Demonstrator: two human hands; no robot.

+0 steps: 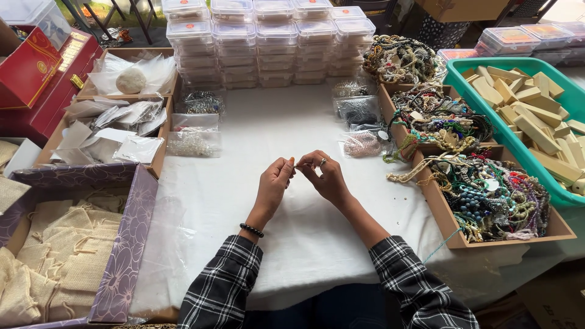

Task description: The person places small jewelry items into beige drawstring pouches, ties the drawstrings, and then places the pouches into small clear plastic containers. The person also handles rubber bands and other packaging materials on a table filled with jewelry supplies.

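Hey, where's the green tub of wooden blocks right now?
In the head view, the green tub sits at the far right, just beyond the bead-filled wooden trays, right of the right hand.

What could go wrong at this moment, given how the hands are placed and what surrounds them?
1. The tiny item pinched between left hand and right hand is held above the white cloth; if it slips, it may be hard to find.
2. The right sleeve sits close to the bead-necklace tray; a loose strand might snag.
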